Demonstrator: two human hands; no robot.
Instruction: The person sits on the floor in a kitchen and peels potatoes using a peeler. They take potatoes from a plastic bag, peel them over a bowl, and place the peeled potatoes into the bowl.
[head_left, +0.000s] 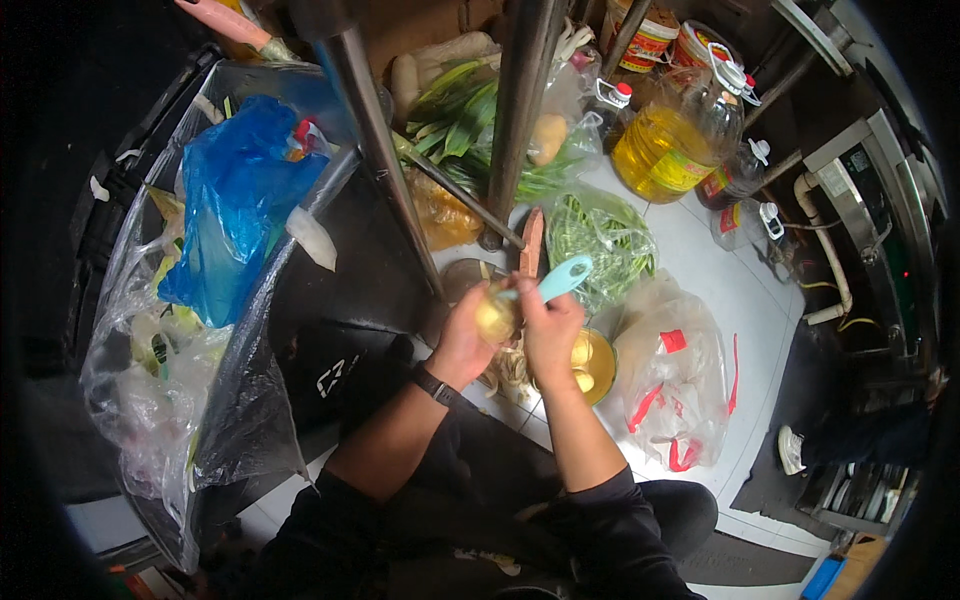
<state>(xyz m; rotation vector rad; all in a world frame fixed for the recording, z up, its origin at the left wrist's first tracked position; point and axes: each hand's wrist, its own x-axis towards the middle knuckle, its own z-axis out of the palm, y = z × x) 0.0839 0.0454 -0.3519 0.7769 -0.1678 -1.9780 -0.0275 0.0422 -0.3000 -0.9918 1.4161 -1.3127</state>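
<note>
My left hand (463, 337) is closed around a partly peeled potato (495, 319), blurred by motion. In my right hand (551, 326) is a peeler with a light blue handle (566, 276), its head against the potato and hidden from clear view. Just right of and below my right hand, a yellow bowl (604, 382) on the floor holds peeled potatoes (583, 351). Peelings (511, 371) lie in a heap on the tiles beneath my hands. Beyond them stands a reddish-brown long object (532, 240), its kind unclear.
A lined bin (259, 300) with waste and a blue plastic bag (232, 202) stands at left. Metal legs (517, 112) rise ahead. Bagged green beans (600, 240), leafy greens (472, 112), an oil jug (667, 150) and a clear bag (675, 375) surround the workspace. A person's shoe (790, 450) shows at right.
</note>
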